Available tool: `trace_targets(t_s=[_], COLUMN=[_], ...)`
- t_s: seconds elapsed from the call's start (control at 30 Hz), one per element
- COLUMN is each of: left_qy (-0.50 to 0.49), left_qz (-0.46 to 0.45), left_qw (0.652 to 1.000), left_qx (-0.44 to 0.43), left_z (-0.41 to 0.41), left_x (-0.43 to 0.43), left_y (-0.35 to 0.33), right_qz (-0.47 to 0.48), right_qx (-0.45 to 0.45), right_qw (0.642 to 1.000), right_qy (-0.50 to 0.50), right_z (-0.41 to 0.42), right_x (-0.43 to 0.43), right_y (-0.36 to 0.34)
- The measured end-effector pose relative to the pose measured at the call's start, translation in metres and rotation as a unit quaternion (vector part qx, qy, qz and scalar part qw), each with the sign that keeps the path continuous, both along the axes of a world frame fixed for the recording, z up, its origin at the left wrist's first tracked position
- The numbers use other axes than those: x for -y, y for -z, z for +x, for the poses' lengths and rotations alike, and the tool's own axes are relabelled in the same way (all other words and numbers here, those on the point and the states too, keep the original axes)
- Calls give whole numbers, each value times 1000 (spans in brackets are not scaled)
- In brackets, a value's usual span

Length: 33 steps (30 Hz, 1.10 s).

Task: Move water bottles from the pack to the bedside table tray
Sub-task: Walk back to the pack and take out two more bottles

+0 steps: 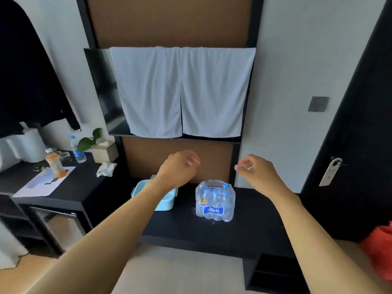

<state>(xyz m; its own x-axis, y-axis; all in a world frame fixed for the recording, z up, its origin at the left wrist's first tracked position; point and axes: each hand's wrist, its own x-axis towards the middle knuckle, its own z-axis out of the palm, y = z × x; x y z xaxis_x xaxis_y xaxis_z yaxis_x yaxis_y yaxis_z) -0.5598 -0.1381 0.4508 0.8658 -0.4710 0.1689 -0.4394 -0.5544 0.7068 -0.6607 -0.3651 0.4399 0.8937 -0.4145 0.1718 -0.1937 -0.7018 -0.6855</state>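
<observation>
Head view: both bare arms are stretched forward above a dark tabletop point(244, 228). The left hand point(180, 166) is held in the air with its fingers point(194, 160) curled loosely inward, nothing gripped. The right hand point(254, 169) is likewise raised, its fingers point(241, 164) bent and pinched together on nothing that can be made out. A shrink-wrapped pack of water bottles point(215, 201) with blue caps is seen standing upright on the tabletop, below and between the two hands, touched by neither. A light blue tray point(167, 201) is set just left of the pack, partly hidden by the left forearm. Two white towels point(180, 92) are hung on the wall behind.
</observation>
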Motion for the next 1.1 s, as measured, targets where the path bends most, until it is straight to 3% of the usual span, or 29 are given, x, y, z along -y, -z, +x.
trace_targets(t_s=[0.23, 0.47, 0.6, 0.73, 0.87, 1.1], left_qy=[30, 70, 74, 82, 77, 154], left_qz=[8, 13, -3, 57, 81, 210], left_qw=[997, 974, 937, 911, 913, 898], left_qx=[-69, -216, -340, -401, -392, -354], left_z=[222, 356, 389, 396, 395, 410], left_x=[90, 181, 232, 257, 259, 267], left_y=[108, 231, 317, 397, 445, 432], right_qz=[17, 100, 124, 91, 74, -6], right_qx=[-34, -65, -102, -157, -217, -253], right_qw=[998, 987, 981, 976, 967, 962], right_qy=[51, 109, 113, 116, 115, 99], right_z=[204, 335, 378, 399, 404, 412], right_x=[75, 139, 165, 177, 185, 189], right_y=[98, 214, 299, 378, 426, 440])
